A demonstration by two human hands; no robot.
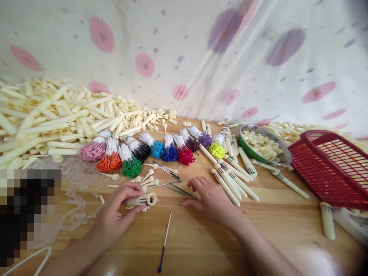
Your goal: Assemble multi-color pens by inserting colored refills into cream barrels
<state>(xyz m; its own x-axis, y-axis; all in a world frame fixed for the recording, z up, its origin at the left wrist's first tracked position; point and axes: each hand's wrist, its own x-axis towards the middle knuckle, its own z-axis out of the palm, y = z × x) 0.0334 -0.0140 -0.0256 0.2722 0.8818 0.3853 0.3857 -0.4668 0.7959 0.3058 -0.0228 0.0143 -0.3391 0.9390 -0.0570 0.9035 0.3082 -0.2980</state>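
Observation:
My left hand is closed around a cream multicolour pen barrel. Its open end faces right, showing coloured tips inside, and dark slots line its side. My right hand hovers low over the table with thumb and fingers apart. Between them lies the near end of a pair of tweezers, apparently not gripped. A single ink refill, white with a dark blue end, lies in front of the hands. Just beyond them are loose refills and small cream pen parts.
Bundled refills in several colours stand in a row. Cream barrels are heaped at left, near clear plastic pieces. Slotted pens, a green-sided bowl of small parts and a red basket occupy the right.

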